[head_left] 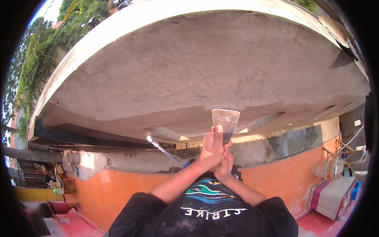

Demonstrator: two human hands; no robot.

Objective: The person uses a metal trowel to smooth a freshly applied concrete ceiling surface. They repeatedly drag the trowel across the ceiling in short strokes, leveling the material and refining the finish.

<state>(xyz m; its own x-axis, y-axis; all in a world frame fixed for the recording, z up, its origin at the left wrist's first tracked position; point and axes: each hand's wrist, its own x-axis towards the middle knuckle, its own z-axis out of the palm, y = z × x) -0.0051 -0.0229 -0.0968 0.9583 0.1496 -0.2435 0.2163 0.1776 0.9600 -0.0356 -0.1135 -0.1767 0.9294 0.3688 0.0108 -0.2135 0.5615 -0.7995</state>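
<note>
My left hand (213, 148) is closed on a wide flat metal scraper (225, 117), its thumb pressed along the blade. Just below it, my right hand (224, 166) is closed around the lower part of the same tool, whose handle is mostly hidden by my fingers. The blade points up at the grey plastered concrete surface (197, 59) that spans the upper view; I cannot tell whether its edge touches it. A white pipe (158, 144) angles down to the left of my hands.
An orange wall (276, 177) runs below. Buckets (321, 170), metal poles (329, 154) and a striped box-like object (331, 195) stand at right. Dark railings (29, 175) and another person in red (59, 207) are at lower left. Greenery (29, 87) lies beyond the slab's left edge.
</note>
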